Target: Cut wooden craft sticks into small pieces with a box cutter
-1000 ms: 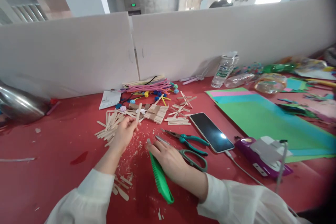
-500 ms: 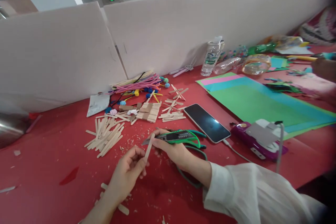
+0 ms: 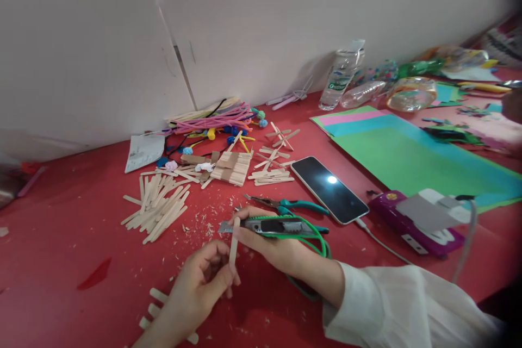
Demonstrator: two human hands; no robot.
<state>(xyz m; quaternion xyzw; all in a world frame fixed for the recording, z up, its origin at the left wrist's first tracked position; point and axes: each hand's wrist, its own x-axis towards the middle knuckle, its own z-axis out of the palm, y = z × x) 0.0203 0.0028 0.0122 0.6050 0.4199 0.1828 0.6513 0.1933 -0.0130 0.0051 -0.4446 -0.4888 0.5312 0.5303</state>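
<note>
My left hand (image 3: 204, 283) pinches the lower end of a wooden craft stick (image 3: 234, 244), which stands nearly upright. My right hand (image 3: 269, 242) grips a green and grey utility knife (image 3: 281, 225), its blade pointing left past the stick's upper end. The right thumb lies at that upper end of the stick. Wood shavings (image 3: 199, 223) are scattered on the red table beyond the hands. A few more craft sticks (image 3: 157, 304) lie partly under my left forearm. Just beyond the knife rest teal-handled pliers (image 3: 289, 205).
Behind are a pile of craft sticks (image 3: 161, 209), a bundled stack of sticks (image 3: 231, 167) and pipe cleaners (image 3: 212, 119). To the right lie a phone (image 3: 330, 190), a purple power strip (image 3: 411, 223) and coloured paper (image 3: 408, 147). A plastic bottle (image 3: 340, 79) stands by the white partition (image 3: 261, 27). Another person's hand (image 3: 513, 106) shows far right.
My view has tipped downward. The stick is now more upright, and the knife has turned to lie more level. The pliers' jaws have come into view. Both hands keep their holds.
</note>
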